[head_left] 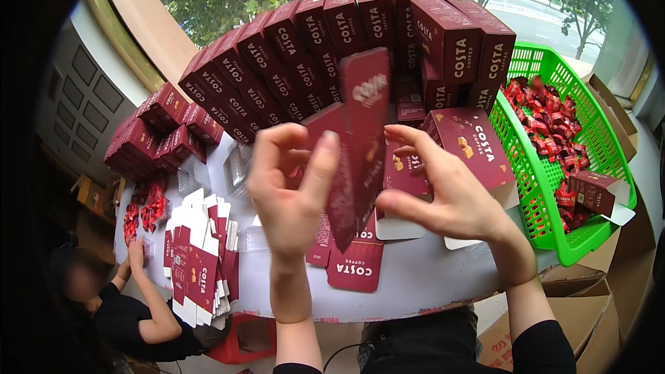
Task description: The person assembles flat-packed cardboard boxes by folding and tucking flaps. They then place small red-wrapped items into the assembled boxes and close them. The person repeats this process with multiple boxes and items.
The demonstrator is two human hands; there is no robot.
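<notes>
A dark red folding carton [364, 118] stands tilted between my hands, partly opened out and smeared by motion. My left hand [291, 180] grips its left side, thumb in front and the other fingers partly hidden behind. Along the carton's right edge is my right hand [454, 194], thumb and fingers spread apart; whether the fingertips press on the edge is hard to see. Beneath the hands, a flat red carton [355, 271] lies on the white table [291, 298]. Beyond my right hand sits a larger red box [471, 142].
Stacked red boxes [277, 55] form a curved wall at the back. A green basket [564, 235] of red-wrapped packets stands right; flat cartons [201, 263] pile at left. A co-worker [131, 305] handles red packets at far left. Cardboard boxes [582, 318] lie low right.
</notes>
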